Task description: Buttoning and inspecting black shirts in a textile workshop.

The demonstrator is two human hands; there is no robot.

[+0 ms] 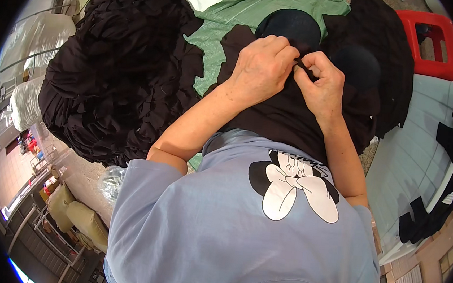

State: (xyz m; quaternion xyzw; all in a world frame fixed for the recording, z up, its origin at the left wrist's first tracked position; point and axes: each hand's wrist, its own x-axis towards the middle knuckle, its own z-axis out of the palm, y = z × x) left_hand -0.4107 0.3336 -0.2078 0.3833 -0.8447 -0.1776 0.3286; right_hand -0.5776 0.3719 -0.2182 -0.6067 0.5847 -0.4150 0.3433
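Left hand (262, 64) and right hand (321, 82) — both closed — are pinching the black garment (281, 116) beside the black fabric pile (121, 64).

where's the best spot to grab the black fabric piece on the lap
Probably the bunched top edge of the black fabric piece, from above, where the left hand and right hand already pinch a raised fold; elsewhere it lies flat.

left: heaped black fabric pile (121, 64) blocks | right: red stool (431, 46) | ahead: green sheet (247, 10) open
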